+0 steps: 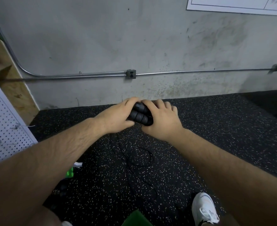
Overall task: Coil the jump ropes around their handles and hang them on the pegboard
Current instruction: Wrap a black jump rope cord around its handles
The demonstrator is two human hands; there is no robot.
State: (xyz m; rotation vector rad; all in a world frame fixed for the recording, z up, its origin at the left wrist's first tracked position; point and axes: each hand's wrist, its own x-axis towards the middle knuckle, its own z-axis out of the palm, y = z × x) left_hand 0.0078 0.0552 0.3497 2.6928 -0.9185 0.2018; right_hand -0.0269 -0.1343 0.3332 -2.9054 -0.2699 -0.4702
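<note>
Two black ribbed jump rope handles (139, 116) lie side by side, held between both hands in front of me. My left hand (116, 116) grips them from the left with its fingers curled over the top. From the right, my right hand (160, 119) wraps around them. A thin black rope (135, 159) hangs down from the handles and lies in loose loops on the speckled floor. The white pegboard (5, 128) stands at the left edge.
Black speckled rubber flooring (216, 128) meets a grey concrete wall with a metal conduit (85, 75) and an outlet box (131, 74). A green handle (69, 173) lies near the pegboard's foot. My white shoe (204, 207) is at the bottom right.
</note>
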